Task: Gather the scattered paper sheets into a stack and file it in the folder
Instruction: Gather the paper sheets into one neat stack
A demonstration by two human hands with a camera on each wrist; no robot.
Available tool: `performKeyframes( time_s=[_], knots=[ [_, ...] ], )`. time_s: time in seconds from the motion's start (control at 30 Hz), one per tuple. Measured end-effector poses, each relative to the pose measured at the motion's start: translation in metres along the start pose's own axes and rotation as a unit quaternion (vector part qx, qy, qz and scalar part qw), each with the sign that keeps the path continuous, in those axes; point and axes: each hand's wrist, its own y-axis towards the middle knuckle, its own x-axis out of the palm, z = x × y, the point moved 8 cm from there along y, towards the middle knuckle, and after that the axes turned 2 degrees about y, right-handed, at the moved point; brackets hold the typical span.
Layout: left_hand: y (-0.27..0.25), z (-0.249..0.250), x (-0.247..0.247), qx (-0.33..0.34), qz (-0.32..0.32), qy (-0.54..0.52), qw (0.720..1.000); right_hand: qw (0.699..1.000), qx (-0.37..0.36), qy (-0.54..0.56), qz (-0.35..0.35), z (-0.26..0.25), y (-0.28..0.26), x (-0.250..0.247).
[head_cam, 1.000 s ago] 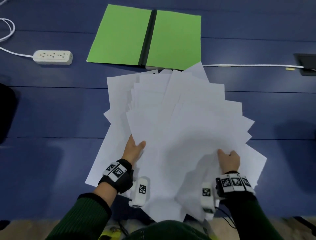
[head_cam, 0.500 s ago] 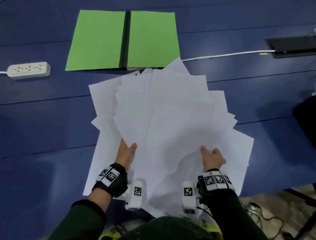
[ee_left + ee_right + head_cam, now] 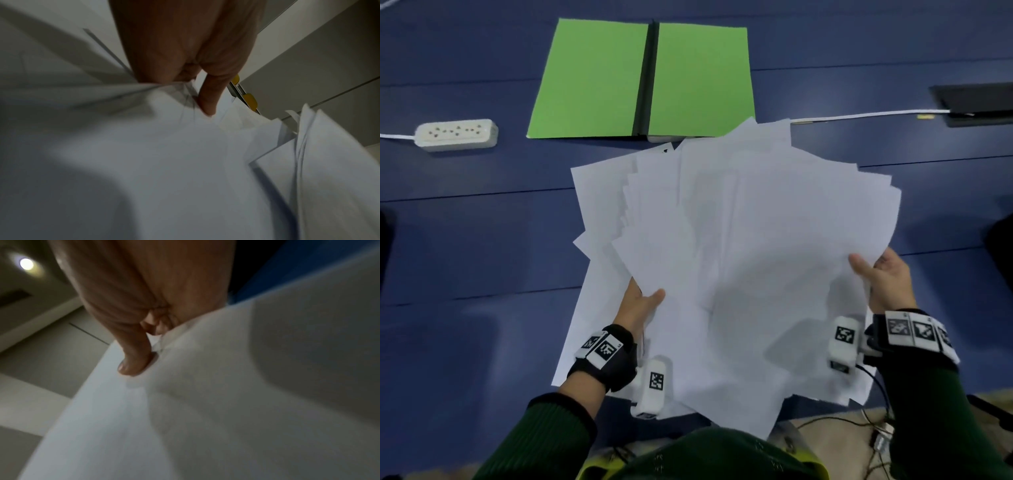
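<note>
The fanned paper sheets [image 3: 756, 240] hang between both hands; the folder [image 3: 592, 78] lies above them in the frame. The left hand [image 3: 640, 305] and the right hand [image 3: 887, 277] each pinch an edge of the sheets.

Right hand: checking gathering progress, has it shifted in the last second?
Yes. The right hand went rightward and slightly forward, judged against the green folder.

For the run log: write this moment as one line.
stage: gathering | left hand: grips paper sheets | right hand: grips sheets' right edge | sheets: fanned, unsquared | folder: open, unfilled
</note>
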Motion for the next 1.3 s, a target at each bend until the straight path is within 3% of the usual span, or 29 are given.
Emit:
performKeyframes(
  time_s=[0.07,0.23,0.43,0.6,0.73,0.87,0.97,1.03,1.1,1.2,1.3],
  knots=[
    [0.000,0.000,0.000,0.004,0.003,0.006,1.000,1.000,0.001,0.001,0.024,-0.003,0.012,0.003],
    [-0.002,0.001,0.000,0.027,0.038,0.027,0.999,0.976,0.043,-0.119,0.175,0.003,0.000,-0.014],
    [-0.001,-0.003,0.003,0.017,0.047,0.024,0.998,0.975,0.170,-0.108,0.099,0.042,-0.029,-0.026],
    [0.002,-0.005,0.003,0.002,0.047,0.036,0.998,0.959,0.201,-0.198,0.034,0.085,-0.065,0.002],
    [-0.001,-0.002,0.007,0.011,0.048,0.049,0.998,0.945,0.197,-0.260,0.027,0.110,-0.081,0.028],
    [0.000,-0.001,0.010,0.020,0.064,0.081,0.994,0.934,0.173,-0.311,0.020,0.101,-0.083,0.042],
    [0.001,-0.001,0.012,0.019,0.071,0.103,0.992,0.876,0.156,-0.457,0.000,0.082,-0.094,0.055],
    [0.001,-0.001,0.014,0.017,0.067,0.112,0.991,0.847,0.073,-0.526,0.016,0.071,-0.098,0.067],
    [0.001,0.000,0.014,0.017,0.064,0.114,0.991,0.850,0.012,-0.526,0.037,0.068,-0.102,0.075],
    [0.002,0.000,0.013,0.013,0.059,0.114,0.992,0.875,-0.017,-0.483,0.030,0.073,-0.101,0.084],
    [0.004,-0.005,0.011,0.008,0.058,0.108,0.992,0.872,-0.060,-0.486,0.029,0.073,-0.102,0.094]
  ],
)
